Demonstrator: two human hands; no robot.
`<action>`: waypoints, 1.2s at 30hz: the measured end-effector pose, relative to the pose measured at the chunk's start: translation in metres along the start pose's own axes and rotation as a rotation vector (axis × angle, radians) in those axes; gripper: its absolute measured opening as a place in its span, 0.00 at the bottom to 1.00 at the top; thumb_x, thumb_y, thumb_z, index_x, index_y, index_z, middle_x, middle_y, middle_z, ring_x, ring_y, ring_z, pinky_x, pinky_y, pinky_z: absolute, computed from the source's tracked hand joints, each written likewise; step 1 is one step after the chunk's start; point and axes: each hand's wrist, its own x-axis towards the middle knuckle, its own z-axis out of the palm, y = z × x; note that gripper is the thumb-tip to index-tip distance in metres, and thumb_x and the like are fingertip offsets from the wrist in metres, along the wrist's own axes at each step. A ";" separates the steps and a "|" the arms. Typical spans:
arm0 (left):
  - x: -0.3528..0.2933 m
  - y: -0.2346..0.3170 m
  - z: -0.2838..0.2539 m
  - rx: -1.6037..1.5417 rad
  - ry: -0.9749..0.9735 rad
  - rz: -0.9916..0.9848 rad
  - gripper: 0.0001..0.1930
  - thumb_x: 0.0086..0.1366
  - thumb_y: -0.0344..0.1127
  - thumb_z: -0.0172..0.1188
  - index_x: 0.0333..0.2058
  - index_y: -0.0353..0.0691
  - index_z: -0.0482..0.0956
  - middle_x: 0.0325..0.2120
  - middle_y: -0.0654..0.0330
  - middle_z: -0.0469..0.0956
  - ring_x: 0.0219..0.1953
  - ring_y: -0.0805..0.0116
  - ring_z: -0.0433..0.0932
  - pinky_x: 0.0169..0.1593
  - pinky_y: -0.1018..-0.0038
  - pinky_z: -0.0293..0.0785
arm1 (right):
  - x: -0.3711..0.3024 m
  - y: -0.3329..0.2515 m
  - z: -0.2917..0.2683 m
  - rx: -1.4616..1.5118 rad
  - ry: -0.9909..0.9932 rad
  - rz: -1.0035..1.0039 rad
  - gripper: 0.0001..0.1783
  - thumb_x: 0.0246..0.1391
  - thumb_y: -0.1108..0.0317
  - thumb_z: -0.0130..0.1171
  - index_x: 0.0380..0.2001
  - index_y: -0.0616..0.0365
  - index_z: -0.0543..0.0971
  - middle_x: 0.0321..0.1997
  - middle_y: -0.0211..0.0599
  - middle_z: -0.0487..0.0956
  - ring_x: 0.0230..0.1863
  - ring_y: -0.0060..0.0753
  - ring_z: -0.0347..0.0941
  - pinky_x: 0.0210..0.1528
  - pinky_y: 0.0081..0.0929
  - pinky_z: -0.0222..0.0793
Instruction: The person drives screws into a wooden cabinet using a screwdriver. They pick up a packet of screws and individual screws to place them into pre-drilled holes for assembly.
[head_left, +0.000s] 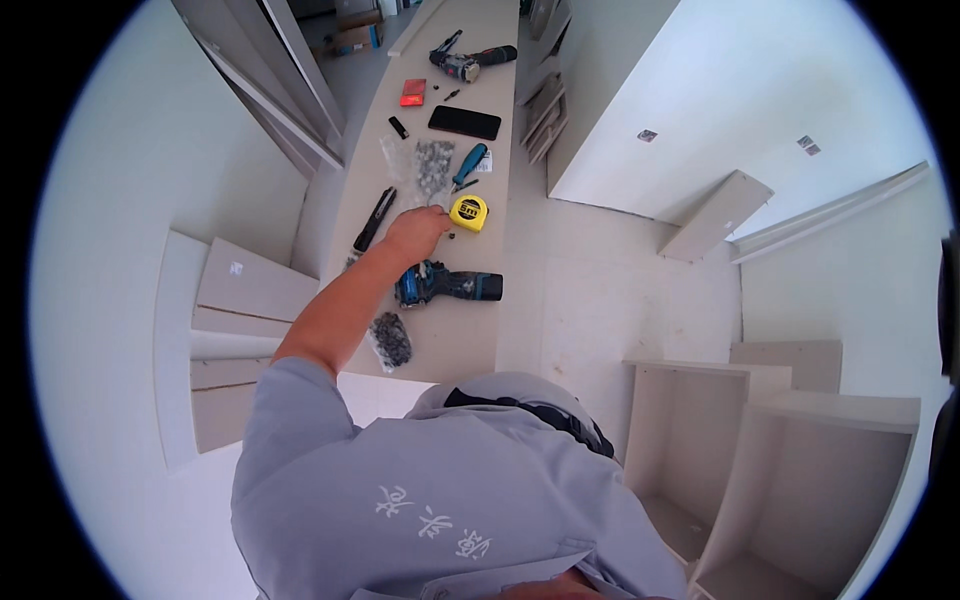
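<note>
My left hand (418, 234) reaches over a long narrow board (455, 345), with the fingers pressed together at the left edge of a yellow tape measure (469, 213). Just below the hand lies a blue and black cordless drill (445, 286), its battery end toward the right. A black pen-like tool (375, 219) rests left of the hand, and a blue-handled screwdriver (469, 165) lies beyond the tape measure. Clear bags of small hardware (434, 167) lie beside the screwdriver. Another bag of dark fittings (390, 340) sits near the close end. My right hand is out of view.
Farther along the board are a black phone (465, 122), a red box (413, 92) and a second power drill (470, 64). Open pale cabinet boxes (690, 440) stand on the floor at right. Panels (255, 290) lean at left, and a board (718, 215) lies by the right wall.
</note>
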 end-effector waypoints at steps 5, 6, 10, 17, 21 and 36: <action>-0.004 0.004 0.022 -0.220 0.087 -0.132 0.13 0.58 0.25 0.57 0.41 0.44 0.84 0.43 0.54 0.79 0.47 0.53 0.80 0.50 0.61 0.77 | 0.025 -0.009 -0.015 -0.070 -0.057 -0.011 0.16 0.64 0.60 0.58 0.49 0.56 0.77 0.40 0.35 0.83 0.40 0.35 0.81 0.40 0.30 0.77; -0.003 0.014 0.020 -0.251 0.099 -0.146 0.13 0.58 0.25 0.57 0.41 0.44 0.84 0.43 0.54 0.79 0.47 0.53 0.80 0.51 0.61 0.77 | 0.029 -0.007 -0.020 -0.099 -0.072 -0.023 0.15 0.64 0.60 0.58 0.49 0.56 0.77 0.40 0.35 0.83 0.40 0.35 0.81 0.39 0.30 0.77; 0.012 0.025 0.041 -0.236 0.053 -0.118 0.13 0.59 0.27 0.57 0.41 0.44 0.84 0.43 0.54 0.79 0.46 0.52 0.80 0.51 0.61 0.77 | 0.063 -0.006 -0.056 -0.291 -0.144 -0.152 0.15 0.64 0.61 0.57 0.49 0.56 0.77 0.39 0.35 0.83 0.39 0.34 0.81 0.38 0.31 0.77; 0.010 0.031 0.051 -0.070 0.048 -0.410 0.11 0.56 0.31 0.61 0.39 0.44 0.85 0.39 0.55 0.82 0.43 0.54 0.82 0.49 0.62 0.77 | 0.142 -0.110 -0.121 0.338 -0.315 -0.049 0.12 0.64 0.66 0.52 0.48 0.53 0.77 0.38 0.33 0.82 0.33 0.33 0.78 0.32 0.30 0.73; 0.004 0.064 0.013 -0.123 -0.074 -0.610 0.10 0.54 0.33 0.64 0.36 0.45 0.85 0.37 0.55 0.84 0.42 0.55 0.83 0.48 0.62 0.78 | 0.172 -0.178 -0.158 0.254 -0.230 -0.004 0.13 0.62 0.66 0.53 0.48 0.54 0.77 0.39 0.33 0.82 0.34 0.29 0.77 0.33 0.29 0.71; 0.050 0.106 -0.020 -0.330 0.117 -0.899 0.09 0.56 0.29 0.61 0.37 0.43 0.85 0.34 0.57 0.84 0.40 0.62 0.83 0.45 0.65 0.80 | 0.343 -0.052 -0.222 -0.925 -0.203 -0.910 0.13 0.62 0.64 0.54 0.43 0.56 0.84 0.49 0.38 0.83 0.46 0.32 0.81 0.50 0.30 0.76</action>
